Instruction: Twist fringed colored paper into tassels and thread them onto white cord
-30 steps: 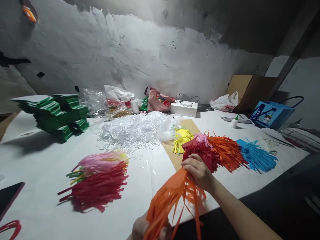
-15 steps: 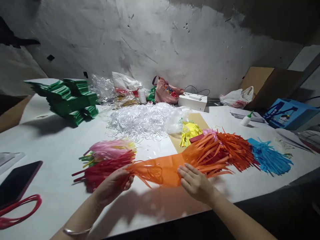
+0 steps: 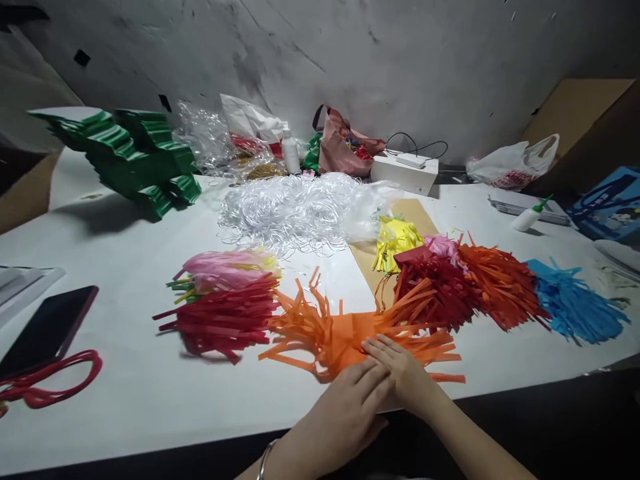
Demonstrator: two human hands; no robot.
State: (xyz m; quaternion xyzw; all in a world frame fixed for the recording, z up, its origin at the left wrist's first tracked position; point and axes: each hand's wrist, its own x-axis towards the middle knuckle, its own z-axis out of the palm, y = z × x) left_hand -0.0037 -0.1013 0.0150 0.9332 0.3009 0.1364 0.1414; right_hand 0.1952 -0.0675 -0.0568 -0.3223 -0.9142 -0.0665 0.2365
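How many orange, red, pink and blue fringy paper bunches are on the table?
Orange: 2, the front orange bunch and the other orange bunch
Red: 2, the left red bunch and the right red bunch
Pink: 2, the left pink bunch and the right pink bunch
Blue: 1, the blue bunch
Total: 7

I count two hands, a left hand and a right hand; one orange fringed piece. Farther right, five fringed heaps: a yellow heap, dark red heap, pink heap, orange heap and blue heap. Two bottles: a standing bottle, a green-tipped bottle. One phone, one white box.
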